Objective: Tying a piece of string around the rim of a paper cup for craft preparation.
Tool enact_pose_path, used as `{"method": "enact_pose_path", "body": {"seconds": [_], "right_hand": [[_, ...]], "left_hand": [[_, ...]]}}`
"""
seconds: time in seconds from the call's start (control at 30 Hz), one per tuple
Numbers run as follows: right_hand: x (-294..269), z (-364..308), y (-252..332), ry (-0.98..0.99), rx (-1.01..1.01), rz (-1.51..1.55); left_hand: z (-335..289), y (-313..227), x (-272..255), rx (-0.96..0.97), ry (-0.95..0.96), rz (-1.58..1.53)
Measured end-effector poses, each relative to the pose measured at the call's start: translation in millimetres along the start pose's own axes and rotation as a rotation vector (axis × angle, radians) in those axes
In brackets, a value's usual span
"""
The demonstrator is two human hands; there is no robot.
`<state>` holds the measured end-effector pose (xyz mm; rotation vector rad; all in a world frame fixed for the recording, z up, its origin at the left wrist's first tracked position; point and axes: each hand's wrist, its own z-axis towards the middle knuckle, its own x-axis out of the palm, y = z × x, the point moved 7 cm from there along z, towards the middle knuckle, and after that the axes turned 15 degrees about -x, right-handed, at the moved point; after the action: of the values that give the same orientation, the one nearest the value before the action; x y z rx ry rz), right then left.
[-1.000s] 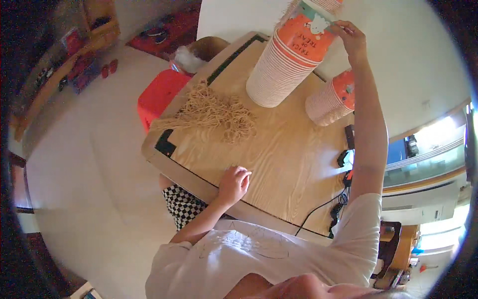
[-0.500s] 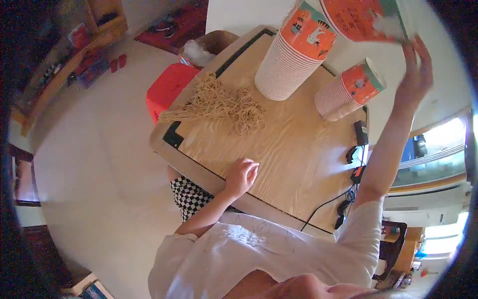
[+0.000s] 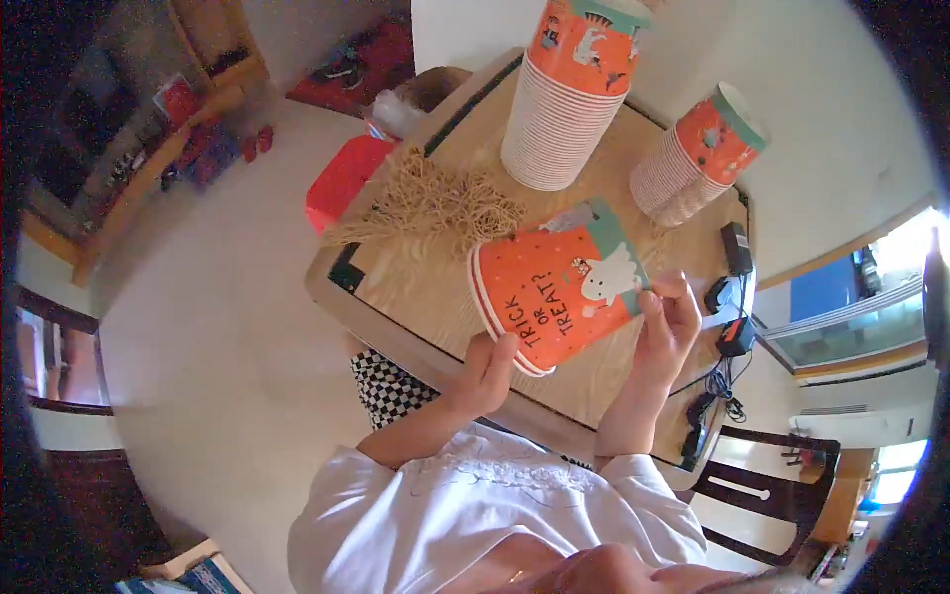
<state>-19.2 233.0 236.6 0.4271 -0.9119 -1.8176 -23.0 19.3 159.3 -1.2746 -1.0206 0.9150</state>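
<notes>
Twine (image 3: 427, 203) and two cup stacks (image 3: 566, 124) sit beyond orange cups (image 3: 549, 292) held between left grip (image 3: 483, 378) and right grip (image 3: 667, 325).

White shirt (image 3: 396, 515), black-and-white checked bottoms (image 3: 386, 389)

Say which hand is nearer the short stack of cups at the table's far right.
Right. The right hand is on the near side of the short stack, apart from it; the left hand is farther off, left of the right one.

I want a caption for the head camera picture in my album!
Left hand and right hand hold a ghost-print orange cup above a wooden table, near tangled tan strands.
</notes>
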Motion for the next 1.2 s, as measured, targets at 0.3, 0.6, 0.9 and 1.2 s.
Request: {"method": "enact_pose_path", "body": {"seconds": [0.3,0.6,0.9,1.2], "right_hand": [[-19.4,18.0,-23.8,-0.071,0.072,0.291],[-55.4,30.1,-63.7,-0.153,0.163,0.525],[-98.1,19.2,-231.3,-0.358,0.601,0.93],[-130.4,-17.4,-324.4,-0.284,0.69,0.666]], "left_hand": [[2.1,-20.5,17.2,0.098,-0.058,0.032],[0.9,-21.3,6.1,-0.007,-0.069,0.026],[-11.3,-55.6,-31.9,0.126,-0.045,0.566],[-15.9,-24.7,37.0,0.359,0.296,1.005]]}}
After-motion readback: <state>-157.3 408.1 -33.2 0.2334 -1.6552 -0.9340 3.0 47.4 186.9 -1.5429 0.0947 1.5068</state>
